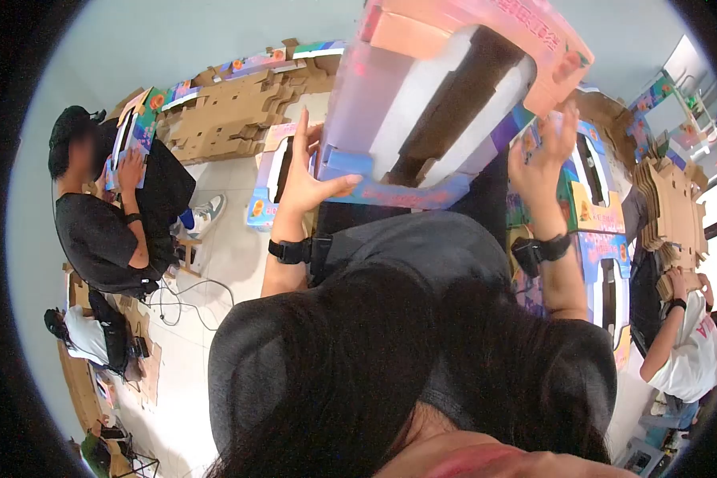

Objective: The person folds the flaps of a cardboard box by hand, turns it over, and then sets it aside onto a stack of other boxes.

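A printed cardboard box [398, 103], pink, purple and blue with a long dark window in its white front, is tilted up in front of me. My left hand [307, 171] is at its lower left corner, thumb over the blue bottom edge and fingers stretched up along the side. On the opposite side my right hand [543, 155] is against the box's right edge, its fingers bent and slightly apart near the orange corner. Part of the right-hand grip is hidden by the box. Both wrists wear black bands.
Similar boxes stand by my right arm [605, 271] and beyond my left hand [264, 187]. Flattened brown cardboard [223, 115] lies at the back left. On the left a person [95, 215] handles another box; a person [689, 342] at right touches stacked cardboard [669, 211]. Cables [187, 301] cross the floor.
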`<state>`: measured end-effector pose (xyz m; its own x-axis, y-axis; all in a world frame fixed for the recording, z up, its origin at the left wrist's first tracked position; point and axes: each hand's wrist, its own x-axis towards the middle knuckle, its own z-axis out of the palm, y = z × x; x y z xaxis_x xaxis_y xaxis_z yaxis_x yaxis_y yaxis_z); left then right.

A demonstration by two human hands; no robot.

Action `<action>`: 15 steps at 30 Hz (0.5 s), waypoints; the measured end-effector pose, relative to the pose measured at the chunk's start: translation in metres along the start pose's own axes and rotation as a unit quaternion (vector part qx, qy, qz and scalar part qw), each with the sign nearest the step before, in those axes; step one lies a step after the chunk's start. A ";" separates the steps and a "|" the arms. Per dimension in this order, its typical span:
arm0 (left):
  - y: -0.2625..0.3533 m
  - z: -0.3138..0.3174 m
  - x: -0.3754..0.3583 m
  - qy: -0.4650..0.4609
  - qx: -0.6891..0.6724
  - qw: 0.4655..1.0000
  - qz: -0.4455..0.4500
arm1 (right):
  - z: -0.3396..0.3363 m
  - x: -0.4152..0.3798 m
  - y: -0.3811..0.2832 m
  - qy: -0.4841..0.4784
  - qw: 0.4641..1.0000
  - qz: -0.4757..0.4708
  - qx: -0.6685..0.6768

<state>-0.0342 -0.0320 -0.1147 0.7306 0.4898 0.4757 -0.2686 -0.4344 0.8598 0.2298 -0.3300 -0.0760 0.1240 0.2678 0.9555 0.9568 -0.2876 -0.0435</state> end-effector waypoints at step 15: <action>-0.038 -0.048 -0.019 0.004 -0.138 0.981 -0.136 | 0.040 -0.023 -0.053 -0.303 0.769 0.311 0.470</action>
<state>-0.0676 0.0112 -0.1479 0.7938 0.5657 0.2232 -0.2260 -0.0662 0.9719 0.1869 -0.2839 -0.1077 0.4618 0.8076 0.3667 0.3961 0.1822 -0.9000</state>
